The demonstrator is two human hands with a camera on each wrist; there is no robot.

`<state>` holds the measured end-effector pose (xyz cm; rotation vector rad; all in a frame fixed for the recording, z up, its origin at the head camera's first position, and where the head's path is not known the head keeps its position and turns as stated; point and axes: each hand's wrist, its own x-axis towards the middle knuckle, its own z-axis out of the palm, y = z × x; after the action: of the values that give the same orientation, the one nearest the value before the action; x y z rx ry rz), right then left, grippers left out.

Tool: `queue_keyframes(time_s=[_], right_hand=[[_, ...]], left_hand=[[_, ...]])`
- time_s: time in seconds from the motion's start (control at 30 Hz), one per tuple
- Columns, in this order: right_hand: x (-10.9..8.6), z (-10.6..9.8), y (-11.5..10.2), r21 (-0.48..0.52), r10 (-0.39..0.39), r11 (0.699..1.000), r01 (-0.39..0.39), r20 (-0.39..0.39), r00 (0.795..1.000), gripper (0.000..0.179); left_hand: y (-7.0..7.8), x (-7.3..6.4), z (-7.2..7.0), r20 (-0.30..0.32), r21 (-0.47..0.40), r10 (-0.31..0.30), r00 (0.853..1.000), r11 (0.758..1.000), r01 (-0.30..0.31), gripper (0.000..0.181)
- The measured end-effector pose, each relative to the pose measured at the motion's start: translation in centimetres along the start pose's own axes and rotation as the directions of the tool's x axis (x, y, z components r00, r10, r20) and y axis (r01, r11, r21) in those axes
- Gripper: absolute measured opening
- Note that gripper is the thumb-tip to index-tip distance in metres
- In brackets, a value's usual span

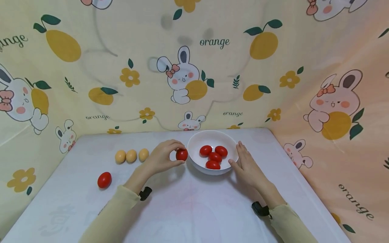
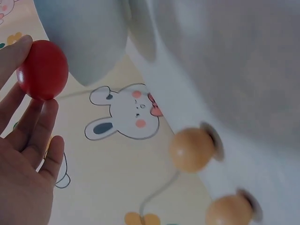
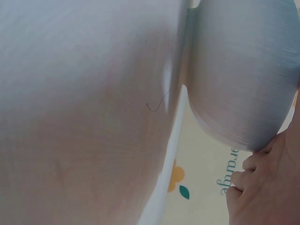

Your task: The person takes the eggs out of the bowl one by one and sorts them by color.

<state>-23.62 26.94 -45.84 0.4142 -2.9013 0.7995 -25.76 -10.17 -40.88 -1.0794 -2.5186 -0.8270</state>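
Observation:
In the head view my left hand (image 1: 162, 157) pinches a glossy red egg (image 1: 181, 155) between thumb and fingertips, just left of the white bowl's (image 1: 194, 166) rim. The left wrist view also shows this red egg (image 2: 43, 70) at the fingertips, beside the bowl (image 2: 84, 37). My right hand (image 1: 250, 168) holds the bowl's right side, its thumb over the near rim and its fingers along the outside wall. Several red eggs (image 1: 215, 157) lie inside the bowl. Right wrist view: the fingers (image 3: 255, 164) touch the bowl's outer wall (image 3: 243, 70); the thumb is hidden.
Three tan eggs (image 1: 131, 156) stand in a row left of my left hand. Another red egg (image 1: 104, 180) lies nearer, at the table's left. A white cloth covers the table (image 1: 194, 209). Patterned curtains (image 1: 136, 50) enclose the back and sides.

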Motion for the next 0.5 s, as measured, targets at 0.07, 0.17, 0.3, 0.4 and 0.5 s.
queue_keyframes(time_s=[0.07, 0.17, 0.3, 0.4, 0.5], right_hand=[[0.1, -0.1, 0.0, -0.001, 0.001, 1.000, -0.001, 0.001, 1.000, 0.085], [0.2, -0.1, 0.0, -0.001, 0.005, 1.000, -0.005, 0.002, 1.000, 0.086], [0.2, -0.1, 0.1, -0.002, 0.001, 1.000, -0.001, 0.000, 1.000, 0.085], [0.1, 0.0, 0.1, 0.000, -0.002, 1.000, 0.002, -0.003, 1.000, 0.085], [0.1, 0.0, 0.1, 0.004, 0.003, 1.000, -0.003, 0.002, 1.000, 0.085]], left_hand=[[-0.2, -0.6, -0.4, 0.010, 0.025, -0.003, 1.000, 1.000, 0.003, 0.048], [-0.4, -1.5, -1.1, 0.024, 0.060, -0.001, 1.000, 0.998, 0.000, 0.046], [-0.7, -2.9, -2.1, 0.051, 0.099, -0.027, 0.998, 0.995, 0.022, 0.043], [-0.8, -4.0, -2.7, 0.074, 0.129, -0.058, 0.996, 0.990, 0.049, 0.041], [-1.2, -5.1, -3.3, 0.090, 0.154, -0.081, 0.993, 0.986, 0.067, 0.042]])
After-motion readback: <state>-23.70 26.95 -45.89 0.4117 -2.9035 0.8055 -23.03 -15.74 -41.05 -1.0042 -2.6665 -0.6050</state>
